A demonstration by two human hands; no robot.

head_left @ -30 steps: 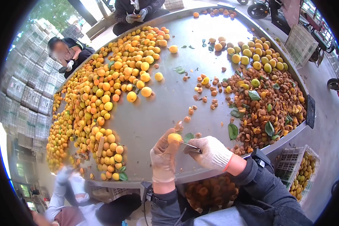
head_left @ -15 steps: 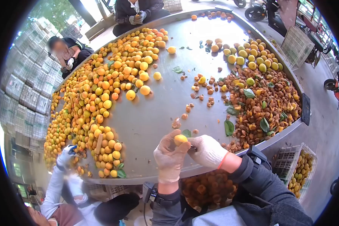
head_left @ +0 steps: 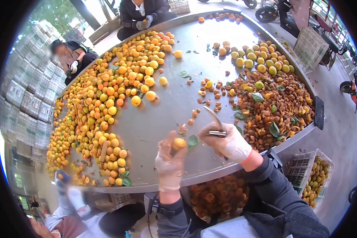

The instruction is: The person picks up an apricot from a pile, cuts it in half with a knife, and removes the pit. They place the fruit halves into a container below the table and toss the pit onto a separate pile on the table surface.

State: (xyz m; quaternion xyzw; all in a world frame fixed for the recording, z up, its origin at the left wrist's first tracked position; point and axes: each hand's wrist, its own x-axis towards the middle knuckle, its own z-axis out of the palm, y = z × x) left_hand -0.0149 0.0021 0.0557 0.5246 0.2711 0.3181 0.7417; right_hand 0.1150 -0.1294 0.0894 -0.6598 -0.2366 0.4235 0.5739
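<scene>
My left hand, in a white glove, pinches a yellow-orange apricot between thumb and fingers above the table's near edge. My gloved right hand is closed around a curved knife, its thin metal blade pointing up and to the left. The knife and the apricot are apart. Below and between the hands, a green leaf lies on the metal table. Several brown apricot scraps lie just beyond my left hand.
Whole apricots are heaped on the left; brown scraps are piled on the right. A crate of fruit stands at lower right, and a container of apricots sits below the edge. Co-workers sit at the left and far sides.
My hands have parted: the right moved up and right, lifting the knife away from the apricot, its blade now showing. The left shifted slightly left, still holding the apricot.
</scene>
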